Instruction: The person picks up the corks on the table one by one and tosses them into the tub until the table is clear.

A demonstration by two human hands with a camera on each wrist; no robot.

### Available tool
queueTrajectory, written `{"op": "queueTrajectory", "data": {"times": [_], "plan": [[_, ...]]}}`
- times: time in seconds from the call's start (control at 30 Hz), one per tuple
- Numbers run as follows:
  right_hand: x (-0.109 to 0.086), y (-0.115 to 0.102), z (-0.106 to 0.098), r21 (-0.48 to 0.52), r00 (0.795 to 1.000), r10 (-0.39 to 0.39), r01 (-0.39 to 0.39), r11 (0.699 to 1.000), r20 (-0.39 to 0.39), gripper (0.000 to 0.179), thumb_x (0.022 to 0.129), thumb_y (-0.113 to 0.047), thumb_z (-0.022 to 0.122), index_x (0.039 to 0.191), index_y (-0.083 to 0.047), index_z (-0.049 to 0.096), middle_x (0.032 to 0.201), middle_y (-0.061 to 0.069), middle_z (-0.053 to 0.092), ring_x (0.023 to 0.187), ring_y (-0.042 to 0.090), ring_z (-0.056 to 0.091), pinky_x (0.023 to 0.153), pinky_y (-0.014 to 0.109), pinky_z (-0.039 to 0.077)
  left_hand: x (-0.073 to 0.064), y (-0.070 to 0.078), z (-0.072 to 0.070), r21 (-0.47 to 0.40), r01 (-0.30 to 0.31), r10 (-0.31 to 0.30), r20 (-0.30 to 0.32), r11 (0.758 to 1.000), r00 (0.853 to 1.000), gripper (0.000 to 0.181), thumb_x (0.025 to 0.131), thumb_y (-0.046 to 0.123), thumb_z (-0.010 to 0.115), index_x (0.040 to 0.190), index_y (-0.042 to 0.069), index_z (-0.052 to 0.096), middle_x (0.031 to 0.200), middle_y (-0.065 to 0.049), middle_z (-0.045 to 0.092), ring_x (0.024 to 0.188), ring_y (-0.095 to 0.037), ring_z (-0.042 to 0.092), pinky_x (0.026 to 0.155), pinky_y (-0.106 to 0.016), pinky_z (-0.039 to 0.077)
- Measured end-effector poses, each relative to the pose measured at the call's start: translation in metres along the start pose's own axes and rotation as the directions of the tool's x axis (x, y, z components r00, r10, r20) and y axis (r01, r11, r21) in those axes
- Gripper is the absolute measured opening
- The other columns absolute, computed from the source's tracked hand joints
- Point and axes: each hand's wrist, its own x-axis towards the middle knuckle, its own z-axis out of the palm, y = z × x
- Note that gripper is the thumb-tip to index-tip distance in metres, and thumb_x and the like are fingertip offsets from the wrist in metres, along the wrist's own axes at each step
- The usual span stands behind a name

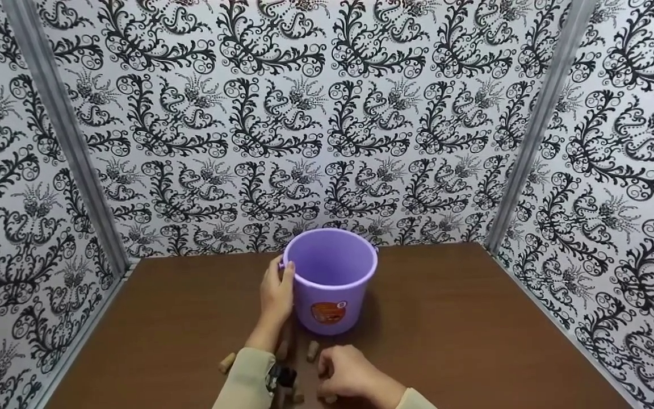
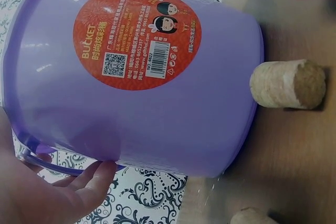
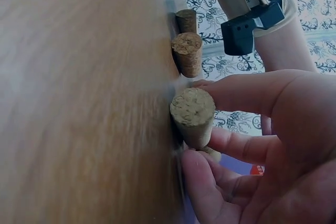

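A purple bucket (image 1: 335, 298) with an orange-red label stands upright on the table. My left hand (image 1: 277, 292) grips its left side at the rim, by the handle (image 2: 63, 170). Lower down, in front of the bucket, my right hand (image 1: 352, 372) is at the tabletop with curled fingers. The right wrist view shows a cork (image 3: 192, 114) between those fingers, low against the wood. Another cork (image 2: 289, 84) lies close to the bucket's base. Two more corks, a nearer cork (image 3: 188, 53) and a farther cork (image 3: 186, 20), appear beyond the right hand's fingers.
The brown wooden table (image 1: 446, 318) is enclosed by patterned black-and-white panels (image 1: 327, 113) at the back and sides. One cork (image 1: 227, 362) lies left of the left sleeve. A dark wrist camera (image 1: 283, 376) sits on the left forearm, partly covering several corks.
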Motion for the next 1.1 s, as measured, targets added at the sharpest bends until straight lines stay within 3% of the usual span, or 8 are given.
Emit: {"op": "queueTrajectory", "data": {"times": [0.33, 0.6, 1.1], "plan": [[0.0005, 0.0, 0.0065, 0.107, 0.997, 0.048, -0.054, 0.993, 0.064, 0.016, 0.07, -0.006, 0.079, 0.071, -0.017, 0.067, 0.053, -0.016, 0.06, 0.046, -0.003, 0.057, 0.052, 0.016, 0.046, -0.0006, -0.0013, 0.0004, 0.008, -0.019, 0.019, -0.006, 1.0, 1.0, 0.042, 0.108, 0.03, 0.057, 0.142, 0.005, 0.062, 0.139, -0.025, 0.066, 0.135, -0.044, 0.059, 0.117, -0.06, 0.044], [0.0019, 0.0024, 0.0084, 0.083, 0.997, 0.059, -0.063, 0.995, 0.053, 0.021, 0.069, -0.007, 0.079, 0.066, -0.022, 0.065, 0.051, -0.018, 0.057, 0.046, -0.004, 0.055, 0.053, 0.015, 0.045, 0.0004, -0.0014, 0.001, 0.007, -0.018, 0.018, -0.006, 1.0, 1.0, 0.041, 0.109, 0.03, 0.057, 0.141, 0.004, 0.062, 0.139, -0.024, 0.066, 0.134, -0.043, 0.06, 0.117, -0.06, 0.044], [-0.0008, -0.0017, 0.0054, 0.052, 0.999, 0.035, -0.037, 0.998, 0.03, 0.016, 0.067, -0.008, 0.081, 0.065, -0.019, 0.069, 0.054, -0.018, 0.058, 0.052, -0.001, 0.056, 0.053, 0.016, 0.046, 0.0002, -0.0004, -0.0001, 0.019, -0.003, 0.004, -0.002, 1.0, 1.0, 0.043, 0.109, 0.031, 0.056, 0.143, 0.004, 0.061, 0.143, -0.026, 0.064, 0.136, -0.045, 0.058, 0.118, -0.061, 0.043]]}}
